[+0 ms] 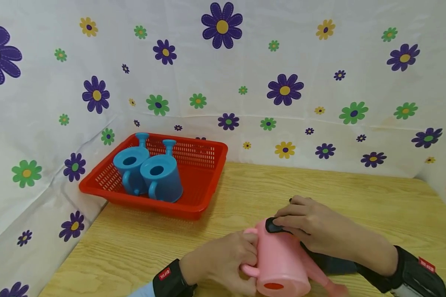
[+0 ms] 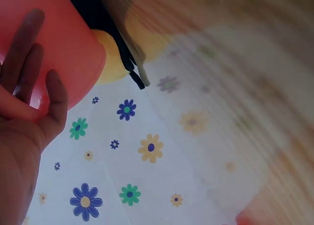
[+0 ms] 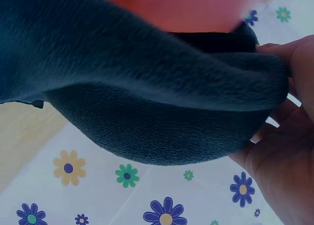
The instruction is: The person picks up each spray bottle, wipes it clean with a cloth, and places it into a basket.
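A pink watering can [image 1: 280, 260] is tipped over at the front of the table, its holed top toward me and its spout pointing to the lower right. My left hand [image 1: 226, 260] grips the can's handle; the left wrist view shows those fingers [image 2: 56, 92] curled round it. With my right hand [image 1: 312, 225] I hold a dark cloth [image 3: 162, 126] against the can's far end. Part of the cloth hangs down behind the can, and in the right wrist view it sags in a fold.
On the left of the wooden table [image 1: 163, 239] stands a red plastic basket [image 1: 187, 210]. Inside it, two blue watering cans [image 1: 163, 177] stand upright side by side, toward its left. A white flowered sheet [image 1: 245, 62] rises behind the table and along its left side.
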Available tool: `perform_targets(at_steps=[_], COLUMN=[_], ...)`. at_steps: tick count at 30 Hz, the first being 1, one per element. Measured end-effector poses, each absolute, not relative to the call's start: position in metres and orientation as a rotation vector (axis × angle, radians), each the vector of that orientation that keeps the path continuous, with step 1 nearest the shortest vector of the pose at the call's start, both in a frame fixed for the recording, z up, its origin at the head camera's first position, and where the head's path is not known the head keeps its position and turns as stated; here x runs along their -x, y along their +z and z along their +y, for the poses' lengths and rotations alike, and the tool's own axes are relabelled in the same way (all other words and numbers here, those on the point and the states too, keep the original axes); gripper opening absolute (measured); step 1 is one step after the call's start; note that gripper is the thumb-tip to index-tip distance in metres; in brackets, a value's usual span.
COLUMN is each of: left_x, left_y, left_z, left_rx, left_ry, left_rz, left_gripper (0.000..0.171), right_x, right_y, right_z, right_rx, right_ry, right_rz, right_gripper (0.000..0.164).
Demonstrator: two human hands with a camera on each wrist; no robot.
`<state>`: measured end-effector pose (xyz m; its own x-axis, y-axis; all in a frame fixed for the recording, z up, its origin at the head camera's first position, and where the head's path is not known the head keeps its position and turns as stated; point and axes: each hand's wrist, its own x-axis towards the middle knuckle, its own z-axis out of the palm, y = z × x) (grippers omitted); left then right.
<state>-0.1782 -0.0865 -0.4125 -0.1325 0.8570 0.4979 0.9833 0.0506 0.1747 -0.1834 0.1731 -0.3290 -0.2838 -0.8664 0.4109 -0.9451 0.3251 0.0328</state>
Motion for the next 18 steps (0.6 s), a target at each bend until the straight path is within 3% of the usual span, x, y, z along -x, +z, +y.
perform_targets(at_steps=[9, 18], left_x=[0.171, 0.169], left_y=[-0.412, -0.415], left_z=[-0.082, -0.087], left_rx=[1.806, 1.768], left_ry=[-0.539, -0.539], left_rz=[-2.079, -2.174], left_gripper=[0.037, 0.037], right_x=[0.182, 0.17], right_y=[-0.334, -0.34], right_z=[0.166, 0.16], right_rx=[-1.534, -1.65], right_ry=[0.253, 0.259], right_rz=[-2.32, -2.193], right_gripper=[0.034, 0.037])
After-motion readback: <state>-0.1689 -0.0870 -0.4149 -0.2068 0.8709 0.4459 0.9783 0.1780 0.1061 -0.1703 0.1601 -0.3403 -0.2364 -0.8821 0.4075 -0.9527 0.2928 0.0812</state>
